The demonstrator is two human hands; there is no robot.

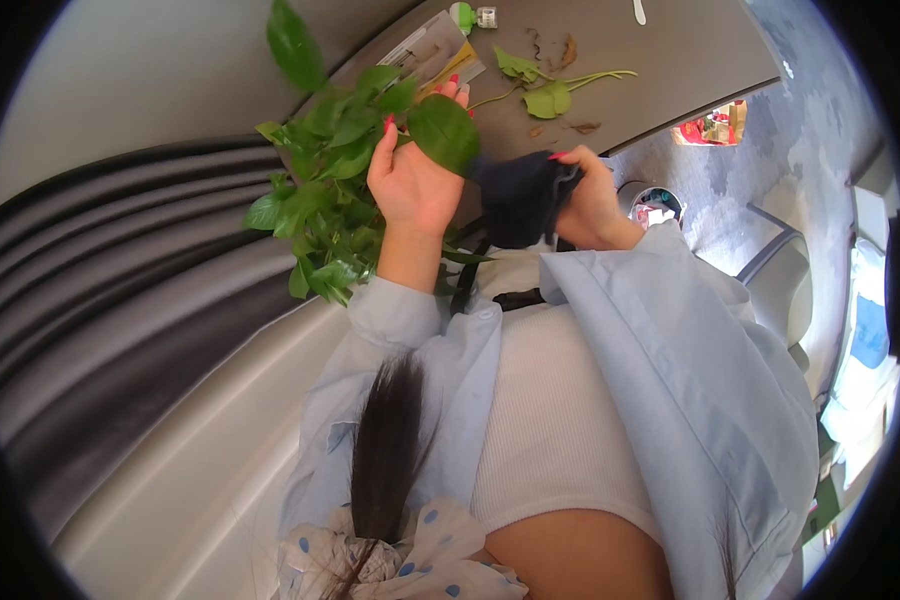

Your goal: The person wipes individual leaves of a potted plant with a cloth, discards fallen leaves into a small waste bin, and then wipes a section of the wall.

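Note:
My left hand [422,180] is palm up, its thumb apart from its fingers. A broad green leaf [444,133] of a leafy potted-type plant [337,150] lies across its palm and hides part of the fingers. In my right hand [596,199] is a dark navy cloth [521,196], pinched near its right edge. The cloth hangs bunched beside the leaf's lower right edge; whether they touch is hard to tell. The plant's foliage spreads left of and behind my left wrist, and its pot is hidden.
A grey tabletop [607,82] carries cut leaves with stems [547,99], dry brown leaf bits [568,52], a printed booklet [431,49] and a green-capped small bottle [465,16]. Dark curtain folds [135,202] stand at left. A waste bin [652,204] and paper bag [736,124] are on the floor.

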